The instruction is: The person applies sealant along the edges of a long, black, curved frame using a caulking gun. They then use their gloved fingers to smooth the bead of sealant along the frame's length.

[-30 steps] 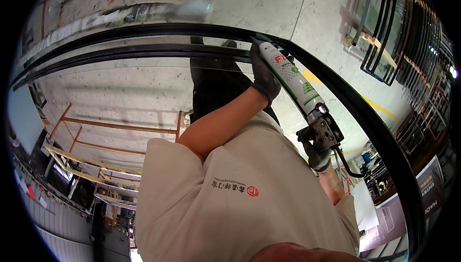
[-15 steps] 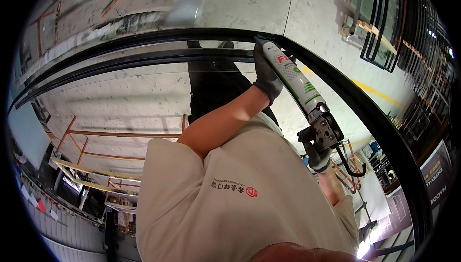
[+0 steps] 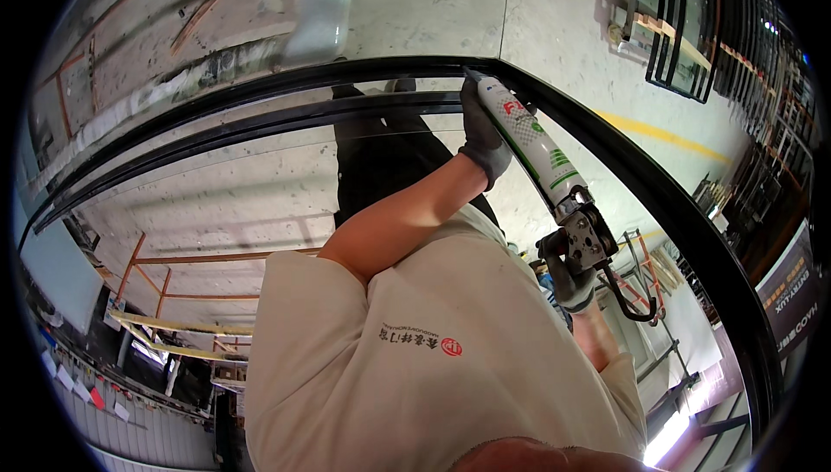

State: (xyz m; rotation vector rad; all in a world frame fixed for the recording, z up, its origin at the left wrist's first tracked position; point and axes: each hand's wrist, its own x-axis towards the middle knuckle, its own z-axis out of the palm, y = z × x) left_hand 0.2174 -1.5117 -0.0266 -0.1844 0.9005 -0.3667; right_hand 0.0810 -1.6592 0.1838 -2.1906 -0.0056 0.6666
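Note:
A caulking gun (image 3: 589, 237) loaded with a white sealant cartridge (image 3: 537, 150), marked in green and red, slants across the right of centre. My left hand (image 3: 485, 139), in a dark glove, is closed around the cartridge's front end. At the gun's rear, my gloved right hand (image 3: 567, 271) is wrapped round the handle; the trigger is partly hidden by the fingers. The dark nozzle (image 3: 470, 74) points at the inner corner of a black frame (image 3: 398, 65) and seems to touch it. Whether sealant is coming out cannot be seen.
Glass fills the frame, whose right side (image 3: 684, 204) runs down past my right arm. Several black frames (image 3: 684, 31) lean at the upper right, near a yellow floor line (image 3: 666, 136). Orange metal stands (image 3: 199, 260) are at the left, and a dark printed board (image 3: 792, 290) at the far right.
The view has shifted slightly, so the surroundings sit a little differently. Both hands keep their hold on the caulking gun, and its nozzle stays close to the frame's corner.

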